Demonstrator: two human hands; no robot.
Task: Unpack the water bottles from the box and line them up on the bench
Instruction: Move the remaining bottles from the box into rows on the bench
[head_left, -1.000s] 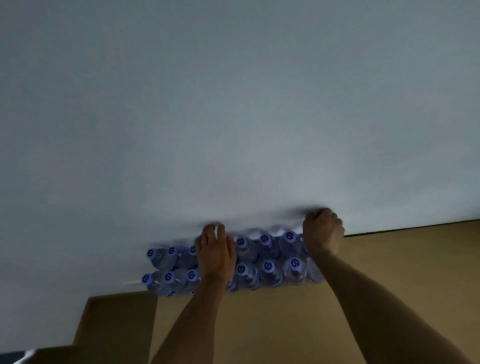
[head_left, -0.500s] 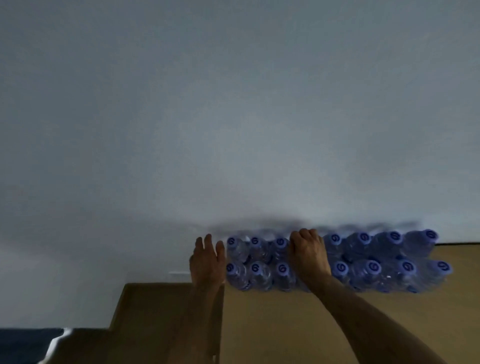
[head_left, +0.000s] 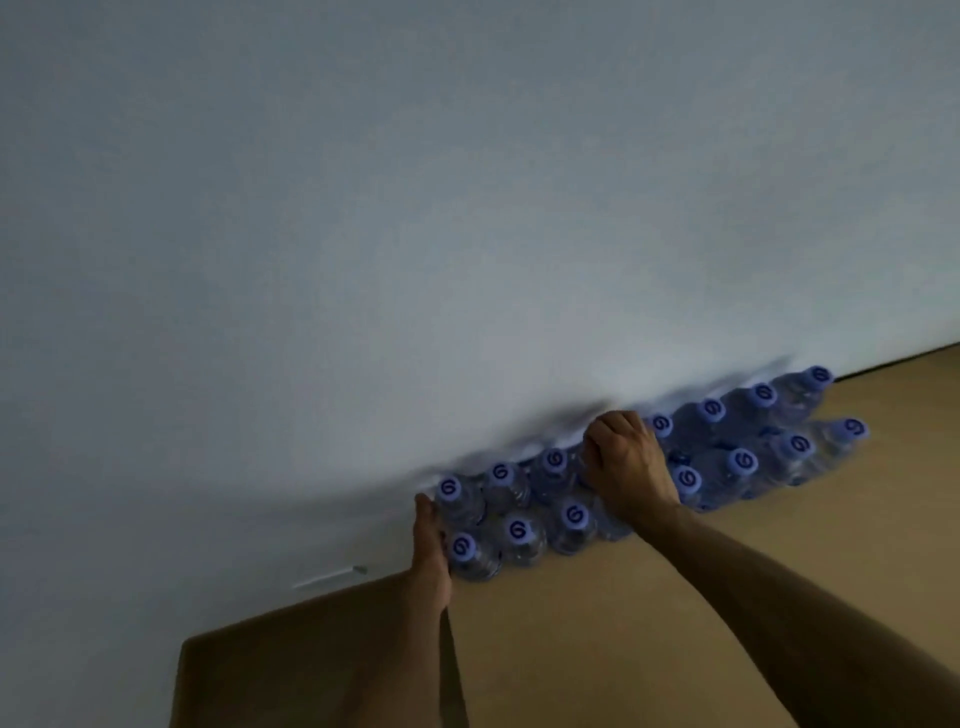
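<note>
Water bottles (head_left: 571, 519) against both hands' fingers (head_left: 605, 441)

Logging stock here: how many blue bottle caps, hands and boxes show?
Blue bottle caps: 14 visible; more may sit under the right hand
Hands, counting the left hand: 2
Cardboard box: 1
Total: 17

Left hand (head_left: 430, 540) extended forward, held flat and edge-on, fingers straight, thumb side up. Right hand (head_left: 626, 462) reached further forward, fingers (head_left: 605, 423) curled downward, knuckles raised, back of hand shown. Both forearms bare, converging.
</note>
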